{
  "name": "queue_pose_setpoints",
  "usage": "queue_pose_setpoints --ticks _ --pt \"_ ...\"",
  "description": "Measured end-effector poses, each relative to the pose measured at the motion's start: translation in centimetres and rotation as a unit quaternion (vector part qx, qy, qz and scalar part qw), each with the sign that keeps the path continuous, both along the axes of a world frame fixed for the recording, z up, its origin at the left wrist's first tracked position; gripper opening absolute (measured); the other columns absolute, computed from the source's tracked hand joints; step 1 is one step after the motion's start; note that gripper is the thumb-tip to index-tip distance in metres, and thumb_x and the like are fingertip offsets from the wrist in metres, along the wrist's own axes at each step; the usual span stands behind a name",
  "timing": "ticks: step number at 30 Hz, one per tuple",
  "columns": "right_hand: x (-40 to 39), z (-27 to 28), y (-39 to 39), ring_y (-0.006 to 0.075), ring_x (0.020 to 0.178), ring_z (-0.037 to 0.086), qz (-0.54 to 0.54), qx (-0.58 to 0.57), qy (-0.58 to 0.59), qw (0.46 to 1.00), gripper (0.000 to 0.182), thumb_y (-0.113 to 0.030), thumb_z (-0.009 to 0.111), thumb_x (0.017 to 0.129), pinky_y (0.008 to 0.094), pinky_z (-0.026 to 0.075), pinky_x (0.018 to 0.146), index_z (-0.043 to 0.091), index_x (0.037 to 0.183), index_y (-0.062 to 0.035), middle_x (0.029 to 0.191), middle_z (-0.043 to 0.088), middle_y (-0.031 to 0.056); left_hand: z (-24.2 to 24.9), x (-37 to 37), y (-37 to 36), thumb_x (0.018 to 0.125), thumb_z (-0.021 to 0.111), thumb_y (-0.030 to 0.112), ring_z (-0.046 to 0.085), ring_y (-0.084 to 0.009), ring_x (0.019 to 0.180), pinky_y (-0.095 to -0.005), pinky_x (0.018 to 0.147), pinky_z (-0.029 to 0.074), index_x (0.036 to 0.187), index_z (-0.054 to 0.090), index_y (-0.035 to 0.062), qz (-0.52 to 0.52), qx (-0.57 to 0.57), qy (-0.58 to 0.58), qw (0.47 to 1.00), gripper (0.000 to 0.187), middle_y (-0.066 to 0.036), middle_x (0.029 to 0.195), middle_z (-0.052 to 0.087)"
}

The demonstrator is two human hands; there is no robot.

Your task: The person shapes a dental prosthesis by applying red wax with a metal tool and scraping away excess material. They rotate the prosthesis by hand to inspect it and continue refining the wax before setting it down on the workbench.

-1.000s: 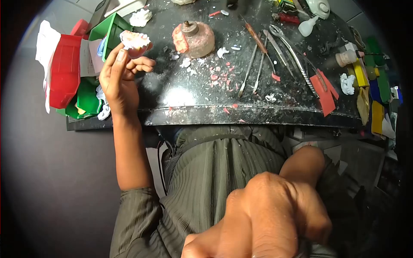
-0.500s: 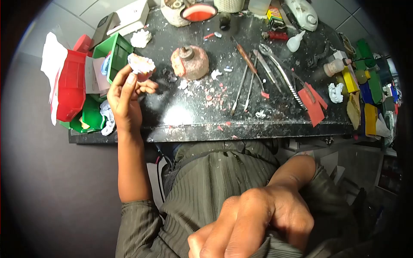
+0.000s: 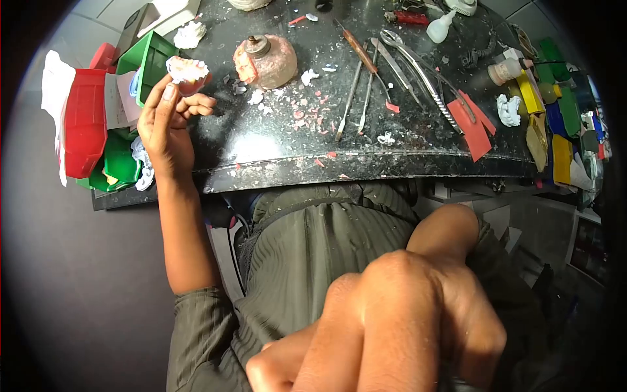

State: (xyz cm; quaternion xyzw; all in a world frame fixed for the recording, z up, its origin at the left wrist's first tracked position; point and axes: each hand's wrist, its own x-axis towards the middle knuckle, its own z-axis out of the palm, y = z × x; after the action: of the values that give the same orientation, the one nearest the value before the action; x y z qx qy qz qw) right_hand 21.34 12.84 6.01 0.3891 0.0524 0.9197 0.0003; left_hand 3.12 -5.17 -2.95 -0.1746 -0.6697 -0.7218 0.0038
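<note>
My left hand [image 3: 166, 127] is raised over the left side of the bench, its thumb and fingers pinching a small pink-and-white dental piece [image 3: 188, 73] with a rough, lumpy surface. A glass spirit lamp [image 3: 274, 62] with pink wax on it stands to the right of that hand. My right hand [image 3: 392, 320] looms large and close to the camera, in front of my shirt. Its fingers are curled and the fingertips are out of frame, so what they hold, if anything, is hidden.
On the dark bench [image 3: 261, 160] lie pink wax shavings, a wood-handled wax knife [image 3: 358, 46], metal tools and red wax sheets [image 3: 471, 134]. Red [image 3: 88, 124] and green [image 3: 153, 59] bins stand left. A dropper bottle [image 3: 506, 70] and several coloured boxes are at right.
The view has tilted, so the bench and its things sit higher and further left. My right hand appears larger and nearer the camera. The left hand keeps its pinch on the dental piece.
</note>
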Motion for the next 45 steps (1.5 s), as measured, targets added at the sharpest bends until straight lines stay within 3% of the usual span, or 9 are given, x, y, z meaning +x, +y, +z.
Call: queue_pose_setpoints --ticks 3,12,13,32,33,36,40,43,45 --pt "0.0 0.4 -0.5 0.0265 0.066 0.054 -0.001 -0.020 -0.012 1.000 0.029 -0.029 0.067 0.079 0.0376 0.041 0.064 0.069 0.084 -0.0006 0.070 0.056 0.0179 -0.1 0.1 0.2 0.095 0.055 0.017 0.068 -0.0277 0.075 -0.0321 0.066 0.055 0.123 0.050 -0.0140 -0.010 0.079 -0.003 0.997 0.042 -0.025 0.100 0.066" --pt "1.2 1.6 -2.2 0.0237 0.056 0.053 -0.097 -0.104 -0.048 0.989 0.022 -0.027 0.068 0.078 0.0340 0.043 0.053 0.074 0.080 -0.0059 0.062 0.056 0.0202 -0.2 0.2 0.2 0.095 0.055 0.017 0.069 -0.0247 0.075 -0.0306 0.066 0.055 0.124 0.050 -0.0135 -0.009 0.070 0.001 0.998 0.042 -0.026 0.102 0.066" --pt "0.3 1.3 -2.3 0.0201 0.058 0.052 -0.166 -0.099 0.014 0.981 0.017 -0.028 0.064 0.088 0.0365 0.042 0.066 0.078 0.091 -0.0191 0.062 0.057 0.0186 -0.2 0.2 0.2 0.095 0.054 0.018 0.068 -0.0249 0.075 -0.0306 0.066 0.055 0.124 0.050 -0.0135 -0.008 0.069 -0.002 0.998 0.042 -0.026 0.102 0.066" --pt "-1.3 0.6 3.7 0.0280 0.070 0.051 0.045 0.246 0.124 0.960 0.034 -0.027 0.065 0.078 0.0434 0.037 0.076 0.053 0.077 0.0046 0.072 0.049 0.0106 -0.5 0.1 -0.1 0.095 0.055 0.017 0.068 -0.0264 0.076 -0.0320 0.067 0.054 0.125 0.049 -0.0126 -0.009 0.077 -0.002 0.997 0.043 -0.024 0.101 0.066" --pt "-2.6 0.4 5.3 0.0411 0.094 0.057 0.108 0.314 0.202 0.921 0.036 -0.032 0.063 0.084 0.0479 0.034 0.084 0.062 0.081 0.0034 0.092 0.062 0.0217 -0.6 0.1 -0.1 0.095 0.055 0.018 0.068 -0.0261 0.076 -0.0320 0.067 0.054 0.126 0.049 -0.0116 -0.008 0.068 0.008 0.998 0.043 -0.024 0.102 0.066" --pt "-2.4 -1.7 7.1 0.0345 0.094 0.060 0.120 0.370 0.070 0.919 0.041 -0.032 0.063 0.081 0.0416 0.036 0.087 0.070 0.100 0.0045 0.107 0.066 0.0239 0.2 0.6 0.2 0.098 0.048 0.028 0.064 -0.0235 0.074 -0.0314 0.070 0.051 0.126 0.047 -0.0124 0.008 0.016 0.028 0.999 0.049 -0.028 0.105 0.064" --pt "-3.0 -3.7 7.7 0.0313 0.102 0.053 -0.015 0.448 0.290 0.846 0.054 -0.036 0.075 0.079 0.0427 0.036 0.095 0.066 0.118 0.0018 0.124 0.061 0.0183 -0.5 0.3 -0.3 0.097 0.050 0.025 0.063 -0.0224 0.071 -0.0309 0.066 0.051 0.125 0.048 -0.0119 0.032 0.041 0.072 0.996 0.047 -0.026 0.105 0.065" --pt "-1.8 -1.5 10.2 0.0315 0.103 0.053 -0.095 0.493 0.273 0.821 0.066 -0.039 0.081 0.076 0.0427 0.036 0.096 0.062 0.124 0.0022 0.127 0.058 0.0181 -0.2 0.5 0.0 0.097 0.051 0.025 0.065 -0.0223 0.071 -0.0290 0.065 0.053 0.126 0.048 -0.0113 0.032 0.067 0.074 0.994 0.047 -0.026 0.104 0.065" --pt "-0.1 0.5 12.2 0.0286 0.096 0.054 -0.078 0.487 0.159 0.855 0.069 -0.042 0.079 0.077 0.0433 0.038 0.089 0.061 0.124 0.0045 0.112 0.063 0.0173 -0.1 0.4 0.1 0.098 0.049 0.024 0.065 -0.0219 0.071 -0.0289 0.064 0.053 0.127 0.048 -0.0108 0.034 0.060 0.062 0.996 0.046 -0.025 0.104 0.065"
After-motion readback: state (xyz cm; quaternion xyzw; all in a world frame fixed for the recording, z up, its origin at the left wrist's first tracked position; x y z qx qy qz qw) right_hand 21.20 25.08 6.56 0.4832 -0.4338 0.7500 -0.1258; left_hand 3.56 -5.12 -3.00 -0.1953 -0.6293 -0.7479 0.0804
